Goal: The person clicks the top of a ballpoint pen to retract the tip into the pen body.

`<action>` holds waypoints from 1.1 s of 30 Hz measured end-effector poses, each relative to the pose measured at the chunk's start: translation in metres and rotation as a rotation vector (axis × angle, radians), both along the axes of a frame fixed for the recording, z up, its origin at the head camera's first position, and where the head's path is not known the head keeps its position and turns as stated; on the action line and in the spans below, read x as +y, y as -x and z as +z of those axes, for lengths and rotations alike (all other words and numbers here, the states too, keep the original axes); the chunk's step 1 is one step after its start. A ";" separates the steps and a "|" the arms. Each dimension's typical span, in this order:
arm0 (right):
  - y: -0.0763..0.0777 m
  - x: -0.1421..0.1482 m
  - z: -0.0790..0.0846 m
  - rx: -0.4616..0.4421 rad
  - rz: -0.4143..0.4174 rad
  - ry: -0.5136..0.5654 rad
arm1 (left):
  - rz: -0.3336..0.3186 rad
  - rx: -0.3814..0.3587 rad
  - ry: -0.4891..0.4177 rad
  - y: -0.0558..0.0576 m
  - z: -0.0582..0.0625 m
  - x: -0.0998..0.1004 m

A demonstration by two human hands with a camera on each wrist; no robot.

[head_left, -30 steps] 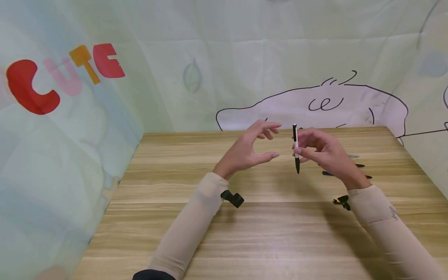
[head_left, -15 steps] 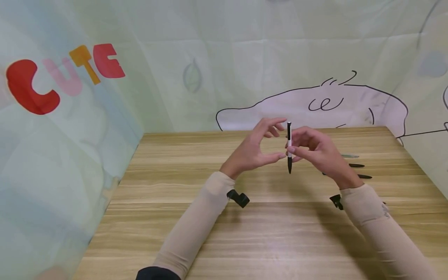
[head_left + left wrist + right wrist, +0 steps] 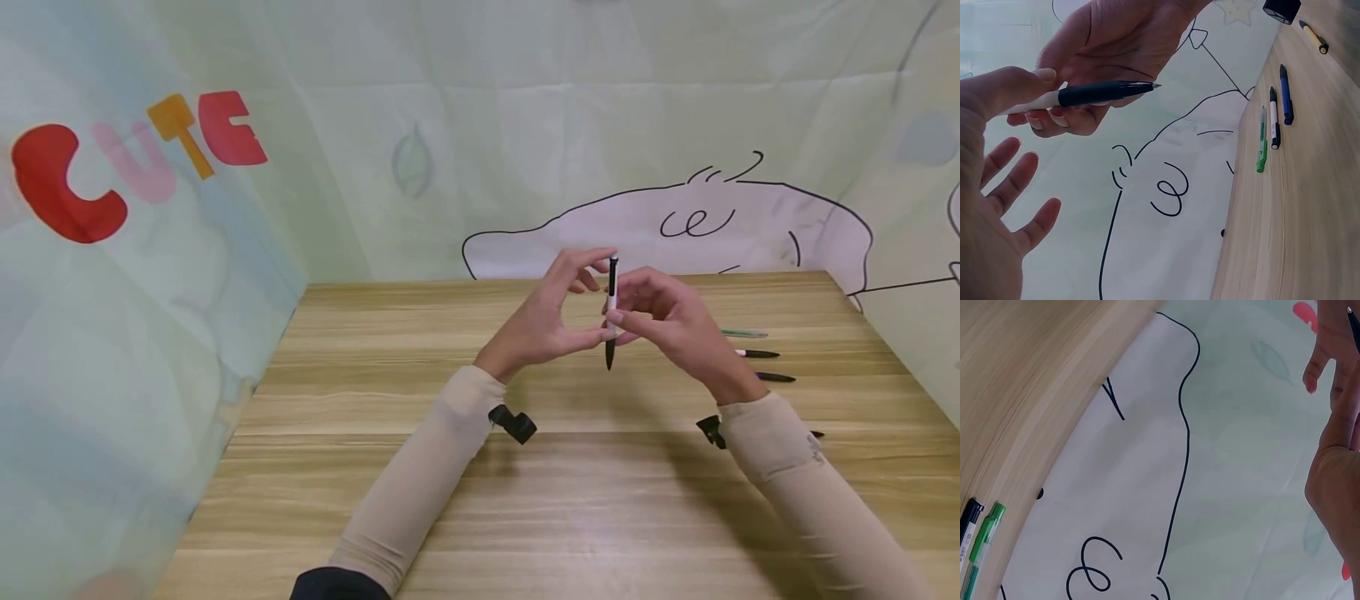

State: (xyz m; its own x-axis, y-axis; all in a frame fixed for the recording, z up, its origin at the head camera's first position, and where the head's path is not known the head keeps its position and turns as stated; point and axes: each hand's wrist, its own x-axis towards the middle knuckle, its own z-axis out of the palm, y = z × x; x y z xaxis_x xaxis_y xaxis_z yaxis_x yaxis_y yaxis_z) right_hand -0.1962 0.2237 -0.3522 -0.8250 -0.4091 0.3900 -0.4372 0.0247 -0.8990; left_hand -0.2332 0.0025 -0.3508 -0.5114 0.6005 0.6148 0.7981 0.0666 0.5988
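Note:
My right hand pinches a white and black ballpoint pen upright above the table, its dark tip pointing down. The left hand is at the pen's other side, its index fingertip at the top end and its thumb at the white barrel. Seen from the left wrist, the pen has its metal point showing, and the other left fingers are spread apart from it. In the right wrist view only a dark bit of the pen shows beyond the right hand.
On the wooden table lie a green pen, a white and black pen, a blue pen and a yellow and black pen. The right arm partly covers them. A printed cloth hangs behind the table.
The right hand has carried the pen to the left and slightly up. The left hand has moved right, and its index finger and thumb have come to the pen.

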 end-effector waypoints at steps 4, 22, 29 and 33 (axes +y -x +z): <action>0.001 -0.004 0.001 -0.006 0.023 0.026 | -0.001 0.001 -0.001 0.000 -0.001 -0.001; 0.002 -0.015 0.002 -0.010 -0.006 0.036 | 0.016 0.002 0.012 -0.001 -0.004 -0.008; 0.002 -0.015 0.002 -0.011 -0.010 0.044 | 0.014 -0.008 0.008 -0.001 -0.004 -0.008; 0.002 -0.016 0.002 -0.009 -0.016 0.048 | 0.015 -0.010 0.007 0.000 -0.004 -0.008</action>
